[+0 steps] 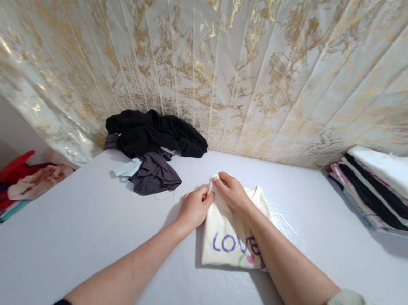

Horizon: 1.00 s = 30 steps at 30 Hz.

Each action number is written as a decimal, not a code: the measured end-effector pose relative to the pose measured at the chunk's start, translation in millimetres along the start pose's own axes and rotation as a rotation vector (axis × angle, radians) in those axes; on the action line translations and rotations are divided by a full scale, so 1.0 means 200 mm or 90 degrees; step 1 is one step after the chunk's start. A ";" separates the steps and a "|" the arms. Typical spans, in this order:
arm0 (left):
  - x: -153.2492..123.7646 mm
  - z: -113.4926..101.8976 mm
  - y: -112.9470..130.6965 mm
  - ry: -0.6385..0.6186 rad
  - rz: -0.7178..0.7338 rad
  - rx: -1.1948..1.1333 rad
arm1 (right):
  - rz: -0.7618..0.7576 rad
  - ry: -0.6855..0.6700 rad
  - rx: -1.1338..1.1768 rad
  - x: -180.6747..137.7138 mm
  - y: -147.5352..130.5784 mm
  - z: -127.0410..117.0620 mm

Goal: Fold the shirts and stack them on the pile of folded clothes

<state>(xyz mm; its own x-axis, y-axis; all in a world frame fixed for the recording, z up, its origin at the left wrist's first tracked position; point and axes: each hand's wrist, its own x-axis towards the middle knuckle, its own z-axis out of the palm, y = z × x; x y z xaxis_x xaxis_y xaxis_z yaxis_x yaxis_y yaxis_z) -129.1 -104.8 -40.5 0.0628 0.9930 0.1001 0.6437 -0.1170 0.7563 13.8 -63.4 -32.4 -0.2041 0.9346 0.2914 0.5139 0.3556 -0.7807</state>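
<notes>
A cream T-shirt, folded into a compact shape, lies on the white table with purple "LOVE" lettering and a small pink heart facing up. My left hand pinches its upper left edge, fingers curled in. Close beside it, my right hand grips the cloth at the top corner, lifting it slightly. My right forearm crosses over the shirt and hides part of its right side and print.
Crumpled black clothing and a dark grey garment lie at the back of the white table. A stack of folded clothes stands at right. Behind hangs a gold-patterned curtain. More clothes are heaped beyond the left edge.
</notes>
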 end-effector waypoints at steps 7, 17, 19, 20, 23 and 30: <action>0.00 0.00 0.01 -0.001 -0.002 0.012 | -0.026 -0.014 0.046 0.00 -0.01 0.00; 0.00 0.01 -0.02 0.020 0.037 0.039 | -0.026 0.044 -0.122 -0.01 -0.03 0.01; -0.01 0.01 -0.02 0.020 0.043 0.051 | -0.013 0.052 -0.169 -0.01 -0.01 0.01; -0.01 0.01 -0.01 0.021 0.041 0.055 | -0.003 0.051 -0.185 -0.01 0.00 0.01; -0.02 0.01 0.00 0.026 0.029 0.066 | 0.019 0.037 -0.224 -0.01 0.01 0.01; -0.02 0.00 0.00 0.040 0.049 0.072 | 0.129 -0.039 -0.444 0.04 -0.02 -0.19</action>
<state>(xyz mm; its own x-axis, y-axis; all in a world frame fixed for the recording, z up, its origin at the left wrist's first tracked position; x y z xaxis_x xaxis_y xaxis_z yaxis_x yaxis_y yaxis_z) -129.4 -109.6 -39.7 0.0698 0.9779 0.1973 0.7204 -0.1862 0.6681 41.4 -57.2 -5.1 -0.0838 0.9878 0.1310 0.9538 0.1175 -0.2763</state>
